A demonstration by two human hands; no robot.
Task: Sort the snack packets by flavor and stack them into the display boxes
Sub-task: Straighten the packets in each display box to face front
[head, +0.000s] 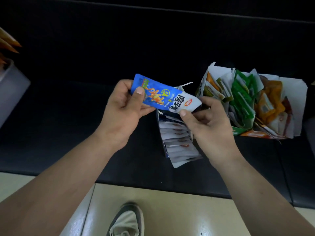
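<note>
A flat blue and white foil snack packet (163, 96) is being held at the frame's centre. The left hand (122, 106) is pinching its blue end, the right hand (204, 120) its white end, above a narrow blue display box (177, 138) of white-topped packets. At right, a torn cardboard box (293, 92) is holding green and orange packets.

The left grip (122, 108) and right grip (209, 123) pinch a blue packet (158, 95) by its ends. Beneath them stands a filled box (163, 147). A second box (296, 92) sits beyond the right grip.
</note>
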